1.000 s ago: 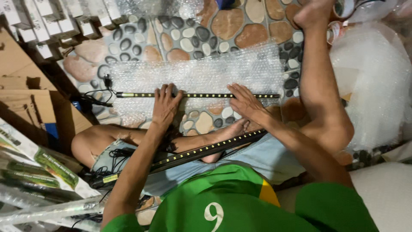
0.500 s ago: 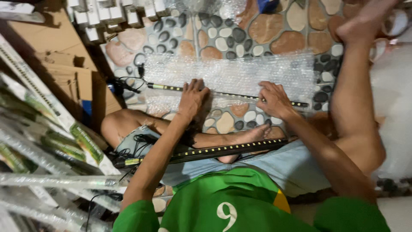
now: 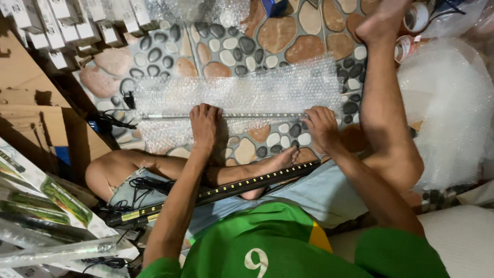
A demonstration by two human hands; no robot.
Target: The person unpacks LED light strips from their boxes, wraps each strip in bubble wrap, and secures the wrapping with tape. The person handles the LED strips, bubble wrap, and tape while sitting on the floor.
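Note:
A long thin light bar (image 3: pixel 257 116) lies across a sheet of bubble wrap (image 3: pixel 242 95) on the pebble-patterned floor. My left hand (image 3: pixel 205 126) presses on the bar and the wrap near its middle. My right hand (image 3: pixel 321 128) grips the bar's right end together with the wrap's edge. A second, black light bar with small yellow lights (image 3: pixel 221 190) rests across my lap, its cable end to the left.
White small boxes (image 3: pixel 77 25) are stacked at the top left, with cardboard (image 3: pixel 31 118) beside them. Wrapped long packages (image 3: pixel 46 242) lie at the bottom left. A big roll of bubble wrap (image 3: pixel 447 108) and tape rolls (image 3: pixel 417 20) sit at the right.
The view has shifted, so everything sits further right and lower. The wrap's near edge now folds over the bar under both hands, hiding most of the bar.

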